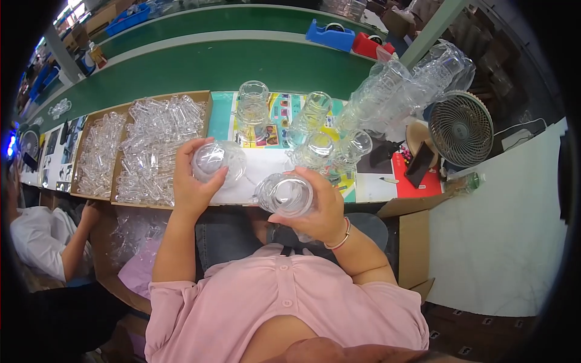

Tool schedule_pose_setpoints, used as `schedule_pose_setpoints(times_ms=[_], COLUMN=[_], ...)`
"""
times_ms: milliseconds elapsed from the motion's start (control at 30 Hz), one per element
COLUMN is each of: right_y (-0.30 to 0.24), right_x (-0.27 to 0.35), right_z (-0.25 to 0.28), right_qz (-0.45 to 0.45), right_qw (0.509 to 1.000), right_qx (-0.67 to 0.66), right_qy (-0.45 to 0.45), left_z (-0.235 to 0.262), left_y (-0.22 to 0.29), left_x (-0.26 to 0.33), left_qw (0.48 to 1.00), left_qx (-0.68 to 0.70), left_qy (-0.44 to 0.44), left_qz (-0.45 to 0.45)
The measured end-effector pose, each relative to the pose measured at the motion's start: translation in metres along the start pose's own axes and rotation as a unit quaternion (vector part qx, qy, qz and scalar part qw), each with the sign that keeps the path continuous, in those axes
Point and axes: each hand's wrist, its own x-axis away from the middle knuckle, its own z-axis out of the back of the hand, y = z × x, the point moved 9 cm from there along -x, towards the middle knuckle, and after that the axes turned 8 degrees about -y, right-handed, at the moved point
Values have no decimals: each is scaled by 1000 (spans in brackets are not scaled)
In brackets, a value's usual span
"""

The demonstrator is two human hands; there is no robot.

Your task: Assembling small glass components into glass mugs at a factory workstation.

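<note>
My left hand point(189, 187) curls its fingers and thumb round a clear, round, cup-like piece point(213, 158); the exact kind is hard to tell through the glare. My right hand point(327, 213) grips a clear cup point(285, 195), tilted so that its round end faces up toward me. The two pieces are apart, over the near edge of the table. Just beyond my right hand stand several clear cups, among them a near one point(319, 147) and one at its right point(356, 145). Farther back is a clear stacked vessel point(253, 103).
Two cardboard trays of small clear plastic parts, the larger point(162, 130) and the narrower point(98, 151), lie at left. Bagged stacks of clear cups point(387, 91) lean at right, near a fan point(461, 129). Blue point(330, 36) and red point(371, 46) tape dispensers sit behind. A co-worker point(45, 236) sits at far left.
</note>
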Motion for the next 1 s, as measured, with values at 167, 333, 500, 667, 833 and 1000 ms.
schedule_pose_setpoints(times_ms=[167,333,500,667,833,1000], right_y=[9,20,26,25,19,7], right_x=[2,5,5,5,4,6], right_z=[-5,-7,-9,-11,-10,-10], right_qz=[-40,-66,-94,-91,-45,42], right_qw=[999,997,992,990,996,999], right_qx=[-13,-44,-80,-109,-76,14], right_qy=[-11,-8,-7,-1,5,16], left_z=[-3,-2,-2,-1,1,1], left_y=[-1,-12,-14,-18,-9,19], left_x=[0,1,3,5,4,5], left_qw=[1000,1000,999,999,999,995], left_qx=[-15,14,7,-18,-25,-79], left_qy=[-14,19,34,33,27,32], left_qz=[13,17,-2,6,-4,-57])
